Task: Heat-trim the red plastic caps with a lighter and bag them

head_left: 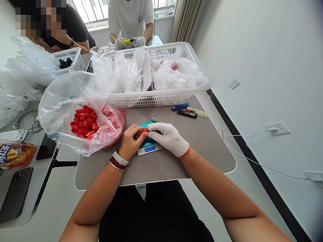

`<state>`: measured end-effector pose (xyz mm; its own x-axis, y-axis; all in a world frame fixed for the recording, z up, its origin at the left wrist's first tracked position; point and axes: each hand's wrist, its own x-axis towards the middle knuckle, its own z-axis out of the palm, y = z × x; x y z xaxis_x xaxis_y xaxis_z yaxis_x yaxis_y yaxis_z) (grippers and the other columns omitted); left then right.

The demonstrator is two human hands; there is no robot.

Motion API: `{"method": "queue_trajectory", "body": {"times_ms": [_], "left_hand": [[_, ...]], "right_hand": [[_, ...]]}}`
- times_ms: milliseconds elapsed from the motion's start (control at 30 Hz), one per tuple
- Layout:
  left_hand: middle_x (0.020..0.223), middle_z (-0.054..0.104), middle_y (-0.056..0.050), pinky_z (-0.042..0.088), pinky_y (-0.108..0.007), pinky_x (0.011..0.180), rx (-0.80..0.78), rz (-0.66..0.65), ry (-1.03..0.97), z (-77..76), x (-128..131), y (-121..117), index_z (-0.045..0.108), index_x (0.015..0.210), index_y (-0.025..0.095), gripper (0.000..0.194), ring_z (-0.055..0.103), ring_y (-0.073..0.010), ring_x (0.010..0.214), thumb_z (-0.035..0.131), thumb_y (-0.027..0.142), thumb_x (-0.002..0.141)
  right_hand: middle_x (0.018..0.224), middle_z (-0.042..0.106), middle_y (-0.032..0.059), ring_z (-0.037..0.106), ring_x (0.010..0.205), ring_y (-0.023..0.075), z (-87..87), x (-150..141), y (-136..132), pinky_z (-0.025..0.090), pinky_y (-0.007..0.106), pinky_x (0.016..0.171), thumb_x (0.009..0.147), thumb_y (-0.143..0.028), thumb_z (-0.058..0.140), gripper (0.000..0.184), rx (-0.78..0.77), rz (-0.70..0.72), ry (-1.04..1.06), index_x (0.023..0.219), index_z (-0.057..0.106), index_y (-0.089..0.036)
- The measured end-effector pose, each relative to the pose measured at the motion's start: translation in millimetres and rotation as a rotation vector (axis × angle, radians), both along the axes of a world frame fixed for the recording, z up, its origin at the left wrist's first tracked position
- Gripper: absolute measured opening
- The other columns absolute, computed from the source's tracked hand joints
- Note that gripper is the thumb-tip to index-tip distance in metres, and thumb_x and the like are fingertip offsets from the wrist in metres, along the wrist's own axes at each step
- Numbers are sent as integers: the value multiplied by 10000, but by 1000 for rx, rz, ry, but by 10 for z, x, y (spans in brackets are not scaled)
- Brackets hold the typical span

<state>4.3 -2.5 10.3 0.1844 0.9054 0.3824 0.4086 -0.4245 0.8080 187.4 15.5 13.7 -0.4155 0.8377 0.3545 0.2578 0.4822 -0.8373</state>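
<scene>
A small red plastic piece is pinched between the fingertips of my bare left hand and my gloved right hand. Both hands are over a small digital scale with a lit blue display and a teal top; its reading is too small to make out. Left of my left hand, a clear plastic bag stands open, full of short red plastic pieces like the held one. A green-ended slim item lies just behind the scale, partly hidden by my right hand.
Behind the scale stands a white basket holding plastic bags. Markers and a cutter knife lie at the table's right. On the left table are phones, a drink bottle and cables. Two people sit beyond, one wearing gloves.
</scene>
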Motion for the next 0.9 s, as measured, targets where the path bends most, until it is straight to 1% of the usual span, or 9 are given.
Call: {"method": "queue_trajectory", "body": {"times_ms": [133, 233, 300, 400, 467, 567, 733, 900], "left_hand": [[737, 660, -28, 431, -255, 564, -89, -34, -25, -12, 12, -16, 683, 921, 167, 312, 556, -133, 614, 580, 462, 924], [714, 671, -24, 434, -252, 549, -131, -42, -32, -28, 26, -28, 662, 928, 169, 324, 575, -139, 602, 557, 475, 932], [716, 679, -24, 450, -253, 563, -144, -37, -46, -38, 31, -31, 650, 913, 171, 332, 591, -141, 609, 553, 488, 930], [758, 700, -31, 483, -257, 604, -164, 1, -103, -56, 35, -27, 636, 921, 174, 348, 623, -143, 643, 565, 515, 917], [799, 710, -37, 494, -254, 614, -177, 43, -159, -69, 38, -23, 621, 940, 174, 363, 632, -139, 657, 607, 533, 887], [821, 711, -41, 503, -248, 612, -201, 75, -236, -85, 46, -18, 594, 947, 172, 399, 636, -131, 652, 662, 551, 842], [819, 704, -42, 523, -256, 618, -259, 65, -313, -86, 55, -12, 566, 953, 176, 436, 666, -136, 653, 669, 580, 828], [720, 655, -10, 522, -254, 591, -274, 66, -358, -65, 53, 2, 544, 948, 186, 462, 664, -143, 642, 665, 613, 818]], "right_hand": [[827, 726, 5, 659, 755, 145, -1, -5, -1, 531, 263, 754, 894, -231, 606, 140, 11, -24, 5, 841, 730, -192], [839, 730, 7, 666, 759, 146, -11, -10, -3, 542, 266, 755, 898, -246, 603, 150, -2, -21, 11, 849, 736, -198], [885, 743, 14, 684, 802, 154, -23, -11, -3, 553, 281, 806, 900, -260, 601, 157, -13, -32, 20, 905, 747, -204], [1039, 752, 41, 701, 965, 185, -43, -8, 2, 542, 324, 941, 883, -284, 621, 212, -30, -116, 60, 1031, 748, -204], [1083, 748, 55, 697, 1013, 197, -49, -3, 6, 538, 337, 970, 869, -293, 633, 236, -59, -150, 92, 1050, 746, -193], [1033, 754, 58, 702, 977, 191, -37, 3, 7, 551, 332, 948, 865, -291, 637, 211, -91, -139, 112, 999, 754, -177], [954, 755, 49, 702, 897, 180, -10, 8, 6, 564, 323, 884, 861, -282, 644, 165, -89, -150, 112, 928, 754, -180], [934, 755, 43, 700, 857, 168, -17, 11, 12, 565, 293, 828, 860, -284, 655, 155, -75, -103, 105, 916, 756, -180]]}}
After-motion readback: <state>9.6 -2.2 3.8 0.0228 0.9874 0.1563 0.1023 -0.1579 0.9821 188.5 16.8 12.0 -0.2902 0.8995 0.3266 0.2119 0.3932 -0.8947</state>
